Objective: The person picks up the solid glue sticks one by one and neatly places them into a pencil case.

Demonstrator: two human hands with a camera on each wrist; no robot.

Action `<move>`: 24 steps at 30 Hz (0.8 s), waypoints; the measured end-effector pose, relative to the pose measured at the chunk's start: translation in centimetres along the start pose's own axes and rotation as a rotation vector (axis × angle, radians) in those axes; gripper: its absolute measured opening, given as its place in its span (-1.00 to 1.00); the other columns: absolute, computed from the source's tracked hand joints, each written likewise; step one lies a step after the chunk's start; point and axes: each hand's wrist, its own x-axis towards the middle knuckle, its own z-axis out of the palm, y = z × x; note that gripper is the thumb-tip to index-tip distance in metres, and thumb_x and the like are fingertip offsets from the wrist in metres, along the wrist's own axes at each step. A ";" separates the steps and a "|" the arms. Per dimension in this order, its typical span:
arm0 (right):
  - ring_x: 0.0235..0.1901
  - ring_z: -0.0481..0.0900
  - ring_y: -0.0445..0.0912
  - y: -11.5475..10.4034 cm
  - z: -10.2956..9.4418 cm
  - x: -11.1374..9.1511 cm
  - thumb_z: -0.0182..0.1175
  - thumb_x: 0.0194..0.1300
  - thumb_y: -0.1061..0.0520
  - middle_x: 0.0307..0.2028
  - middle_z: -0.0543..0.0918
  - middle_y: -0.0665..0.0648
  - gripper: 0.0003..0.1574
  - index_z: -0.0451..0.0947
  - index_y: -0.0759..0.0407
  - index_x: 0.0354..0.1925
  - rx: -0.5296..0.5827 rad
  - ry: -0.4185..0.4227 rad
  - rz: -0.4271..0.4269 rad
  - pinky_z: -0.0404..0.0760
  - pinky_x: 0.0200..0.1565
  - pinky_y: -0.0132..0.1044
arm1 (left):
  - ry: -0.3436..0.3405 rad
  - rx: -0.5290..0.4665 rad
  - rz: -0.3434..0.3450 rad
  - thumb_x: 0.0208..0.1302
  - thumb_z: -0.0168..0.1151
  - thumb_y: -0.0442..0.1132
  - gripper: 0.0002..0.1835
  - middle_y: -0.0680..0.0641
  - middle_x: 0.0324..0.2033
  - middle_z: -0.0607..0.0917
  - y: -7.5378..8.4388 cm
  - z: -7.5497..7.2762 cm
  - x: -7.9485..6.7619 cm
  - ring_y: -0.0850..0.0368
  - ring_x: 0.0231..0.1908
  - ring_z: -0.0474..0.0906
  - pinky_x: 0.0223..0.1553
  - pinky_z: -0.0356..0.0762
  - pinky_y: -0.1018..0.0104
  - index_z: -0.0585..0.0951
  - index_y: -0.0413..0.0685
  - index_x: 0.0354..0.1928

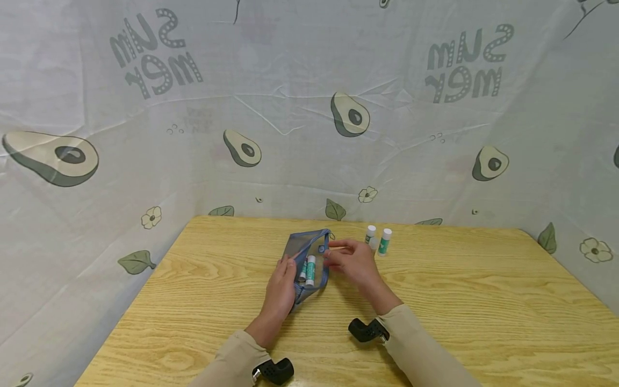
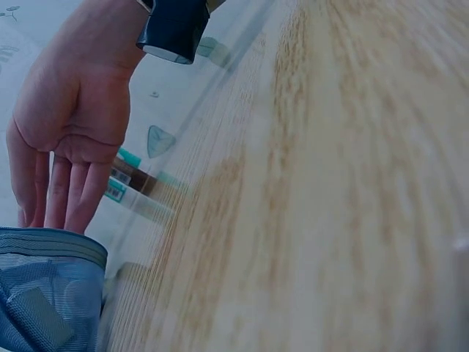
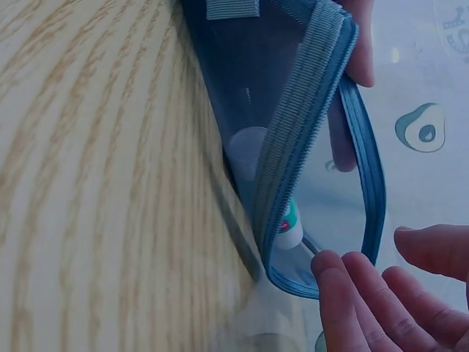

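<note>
Pinching the mesh pouch (image 1: pixel 296 245) in my left hand (image 1: pixel 280 286), right hand (image 1: pixel 357 264) empty and loosely spread by its mouth, so I'm guessing mid-packing, and next probably means grabbing a tube (image 1: pixel 384 243) just past my right.

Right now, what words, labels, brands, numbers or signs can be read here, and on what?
"Summer", mirrored, split over two lines, on the cloth, at left and again at right.
Small print on the cloth below the left "Summer": too faint to read.
Labels on the tubes in the bag and the other tubes on the table: too small to read.
Tag on the bag: unreadable.
</note>
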 end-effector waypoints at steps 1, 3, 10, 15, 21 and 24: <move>-0.13 0.87 0.07 -0.1 0.0 0.0 0.34 0.47 0.18 0.01 0.82 0.39 -0.54 0.63 0.37 0.24 -0.001 0.002 -0.003 0.81 0.08 0.02 | -0.001 0.000 0.000 0.78 -0.32 0.00 -0.38 -0.38 0.66 0.10 0.0 0.0 0.0 -0.39 0.69 -0.19 0.66 -0.19 -0.38 0.37 -0.31 0.56; -0.12 0.87 0.09 -0.2 -0.1 0.1 0.33 0.46 0.19 0.01 0.82 0.39 -0.54 0.63 0.37 0.24 0.000 0.005 -0.013 0.82 0.07 0.02 | -0.003 0.000 -0.003 0.78 -0.32 0.00 -0.37 -0.38 0.66 0.10 0.0 0.0 0.0 -0.39 0.69 -0.19 0.66 -0.19 -0.38 0.36 -0.31 0.56; -0.14 0.86 0.08 -0.8 -0.5 0.1 0.31 0.46 0.23 0.00 0.81 0.40 -0.55 0.62 0.38 0.24 0.001 0.017 -0.029 0.83 0.05 -0.02 | 0.006 0.005 -0.007 0.78 -0.31 -0.01 -0.39 -0.37 0.66 0.11 0.0 0.0 0.1 -0.39 0.69 -0.18 0.65 -0.17 -0.39 0.38 -0.30 0.55; -0.06 0.84 0.18 -1.1 -0.6 0.0 0.32 0.46 0.20 0.02 0.81 0.39 -0.54 0.63 0.34 0.25 -0.033 0.037 -0.038 0.84 0.01 -0.06 | 0.001 0.000 -0.004 0.78 -0.31 -0.02 -0.39 -0.38 0.66 0.11 0.0 0.0 0.1 -0.39 0.69 -0.18 0.65 -0.18 -0.39 0.37 -0.31 0.55; 0.02 0.81 0.26 -1.5 -0.8 -0.1 0.33 0.48 0.16 0.05 0.81 0.36 -0.54 0.63 0.30 0.26 -0.071 0.054 -0.083 0.84 0.01 -0.09 | 0.001 -0.001 -0.004 0.78 -0.31 -0.01 -0.38 -0.38 0.66 0.11 0.0 0.1 0.1 -0.40 0.69 -0.17 0.65 -0.17 -0.40 0.36 -0.34 0.55; 0.04 0.80 0.26 -1.9 -0.9 -0.2 0.33 0.49 0.15 0.06 0.80 0.36 -0.54 0.63 0.28 0.27 -0.087 0.053 -0.112 0.84 0.02 -0.10 | 0.002 -0.004 -0.004 0.78 -0.31 -0.02 -0.38 -0.38 0.66 0.11 0.0 0.1 0.1 -0.40 0.69 -0.17 0.65 -0.18 -0.39 0.35 -0.34 0.55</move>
